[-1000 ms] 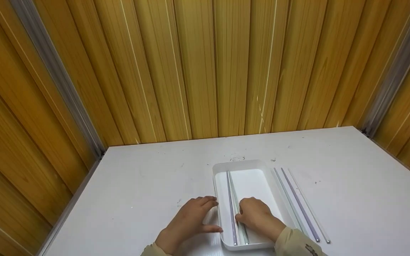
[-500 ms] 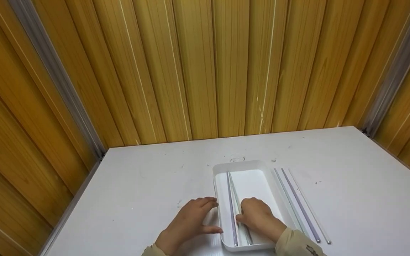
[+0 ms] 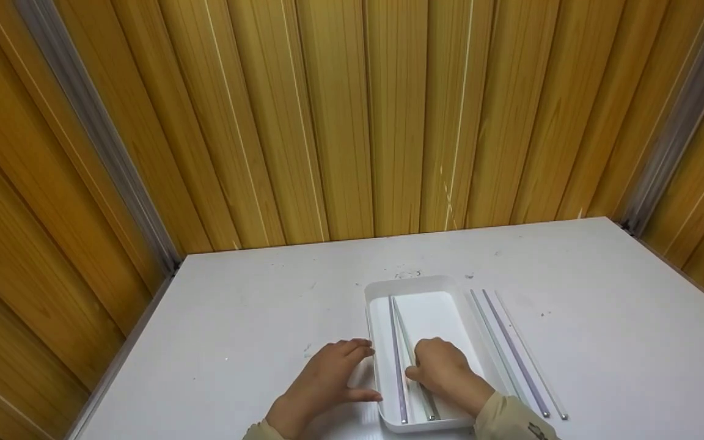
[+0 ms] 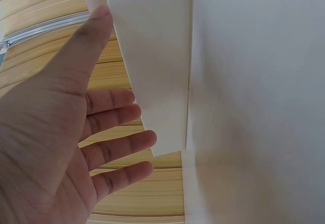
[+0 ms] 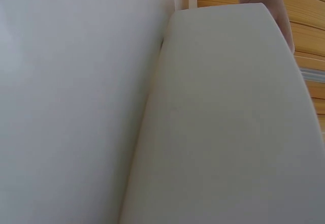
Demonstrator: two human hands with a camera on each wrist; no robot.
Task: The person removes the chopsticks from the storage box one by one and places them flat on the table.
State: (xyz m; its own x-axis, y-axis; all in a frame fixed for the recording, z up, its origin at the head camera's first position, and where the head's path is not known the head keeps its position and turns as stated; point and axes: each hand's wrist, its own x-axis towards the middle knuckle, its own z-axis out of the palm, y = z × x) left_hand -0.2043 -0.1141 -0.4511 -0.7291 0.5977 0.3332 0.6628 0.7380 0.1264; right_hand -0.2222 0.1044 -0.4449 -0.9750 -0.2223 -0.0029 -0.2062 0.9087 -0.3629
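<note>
A white tray [image 3: 462, 324] lies lengthwise on the table. Inside, a purple chopstick [image 3: 397, 360] runs along the left side, with a pale green chopstick [image 3: 403, 327] slanting away from it toward the near right. My right hand [image 3: 443, 366] reaches into the tray, curled with thumb and fingers pinching the pale green chopstick near its middle; its fingertips are partly hidden. Against the tray's left wall rests my left hand [image 3: 330, 376], thumb and fingers spread. In the left wrist view those straight fingers [image 4: 119, 144] lie at the wall's edge, with the palm facing the camera.
Right of the tray, three chopsticks lie side by side on the table [image 3: 254, 330]: a green one [image 3: 494, 339], a purple one [image 3: 514, 348] and a whitish one [image 3: 529, 354]. Wood-patterned panels [image 3: 340, 122] rise behind the table. The tray's outer wall [image 5: 218, 117] fills much of the right wrist view.
The near end of the pale green chopstick has swung slightly right, away from the purple one, as my right hand shifted a little right. My left hand has stayed in place.
</note>
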